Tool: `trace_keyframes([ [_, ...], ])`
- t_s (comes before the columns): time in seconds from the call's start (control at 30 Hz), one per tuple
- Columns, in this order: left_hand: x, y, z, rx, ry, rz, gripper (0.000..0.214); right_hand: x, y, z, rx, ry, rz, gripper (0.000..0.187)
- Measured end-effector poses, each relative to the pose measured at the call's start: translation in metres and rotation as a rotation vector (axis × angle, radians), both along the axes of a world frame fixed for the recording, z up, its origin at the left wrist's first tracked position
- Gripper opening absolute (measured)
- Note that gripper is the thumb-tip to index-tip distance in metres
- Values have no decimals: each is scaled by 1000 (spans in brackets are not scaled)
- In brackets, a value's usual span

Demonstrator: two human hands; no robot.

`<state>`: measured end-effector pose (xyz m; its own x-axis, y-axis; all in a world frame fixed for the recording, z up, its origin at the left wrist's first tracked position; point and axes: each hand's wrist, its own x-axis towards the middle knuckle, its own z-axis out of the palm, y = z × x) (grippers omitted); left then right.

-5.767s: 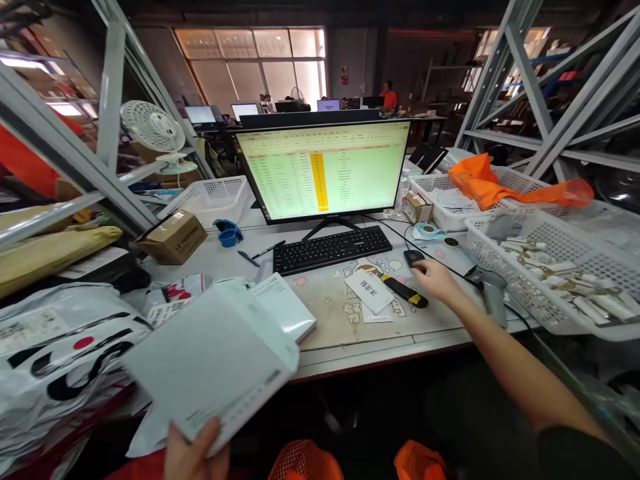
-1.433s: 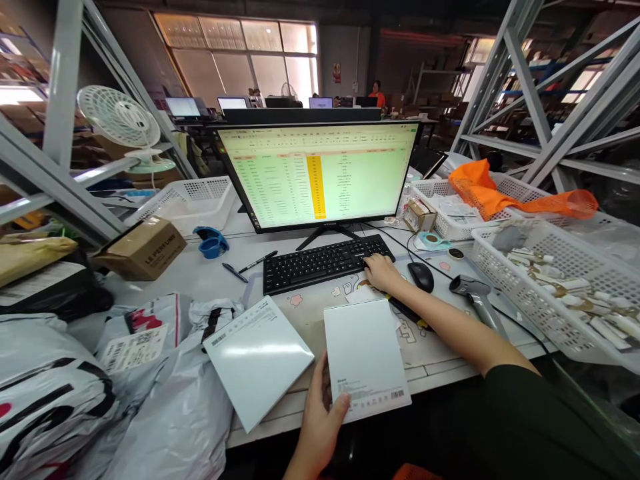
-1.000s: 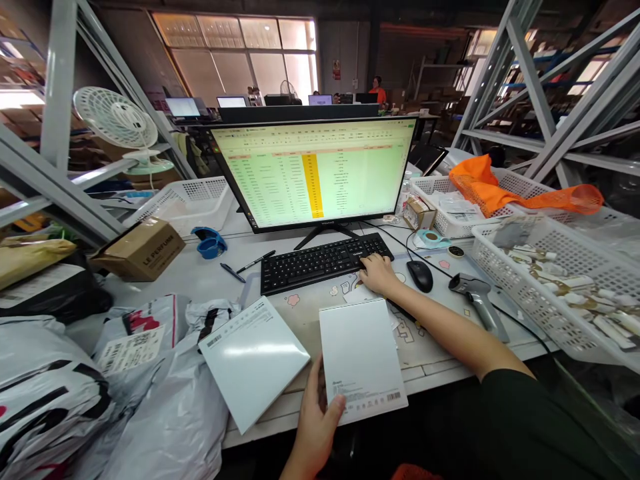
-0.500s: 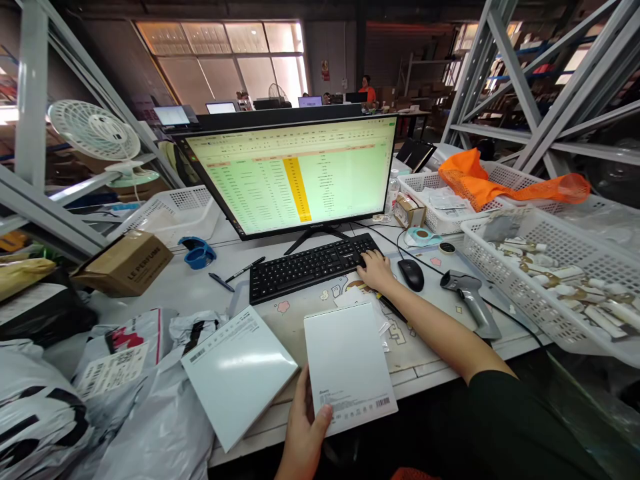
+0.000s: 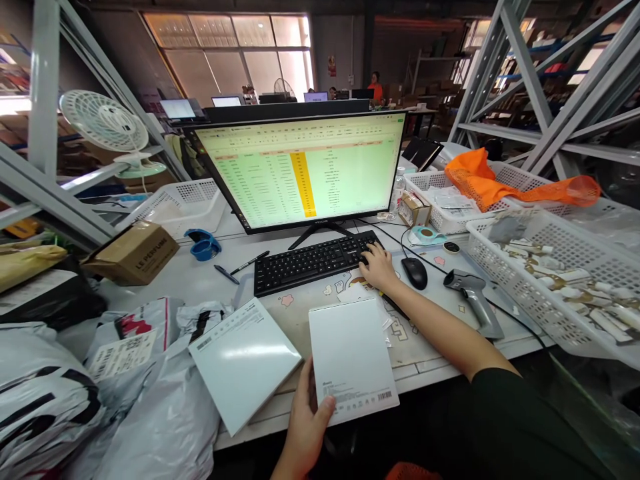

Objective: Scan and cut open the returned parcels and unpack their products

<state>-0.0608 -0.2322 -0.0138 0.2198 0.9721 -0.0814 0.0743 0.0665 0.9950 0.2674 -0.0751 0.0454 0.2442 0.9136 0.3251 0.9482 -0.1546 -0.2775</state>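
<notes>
My left hand [image 5: 311,417] grips a flat white box [image 5: 353,360] by its lower left corner, thumb on top, at the desk's front edge. Small print and a barcode run along the box's near end. My right hand [image 5: 377,265] rests on the right end of the black keyboard [image 5: 305,265], fingers spread over the keys and holding nothing. A second flat white box [image 5: 245,363] lies angled on the desk to the left. Behind the keyboard stands a monitor [image 5: 345,173] showing a spreadsheet with one yellow column.
Right of my arm are a black mouse [image 5: 415,273], a grey barcode scanner [image 5: 475,303] and a white basket [image 5: 500,267] of small tubes. Plastic mailer bags [image 5: 160,413] and a cardboard box [image 5: 135,253] crowd the left. A blue tape dispenser [image 5: 204,247] and pens lie between.
The whole view has shifted slightly, with things sitting a little further right in the picture. Both hands keep their places, on the box and the keyboard.
</notes>
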Motion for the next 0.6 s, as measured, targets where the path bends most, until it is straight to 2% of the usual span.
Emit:
trace_keyframes([
  [0.07, -3, 3, -2, 9, -7, -41, 95, -2, -1, 10, 1, -12, 19, 43],
  [0.13, -6, 6, -4, 18, -12, -96, 95, -6, 4, 20, -64, -7, 60, 38],
  [0.23, -8, 7, -5, 28, -16, -146, 92, -17, 27, 31, -171, 2, 134, 30],
  [0.37, -5, 4, -6, 45, -75, -115, 90, -40, 66, 31, -157, -38, 161, 40],
  [0.43, -4, 4, -6, 46, -83, -120, 90, -48, 75, 28, -147, -58, 170, 47],
  [0.5, -4, 3, -5, 48, -79, -140, 91, -49, 72, 25, -132, -73, 170, 52],
  [0.6, -4, 4, -2, 54, -80, -165, 92, -39, 49, 18, -90, -88, 131, 52],
])
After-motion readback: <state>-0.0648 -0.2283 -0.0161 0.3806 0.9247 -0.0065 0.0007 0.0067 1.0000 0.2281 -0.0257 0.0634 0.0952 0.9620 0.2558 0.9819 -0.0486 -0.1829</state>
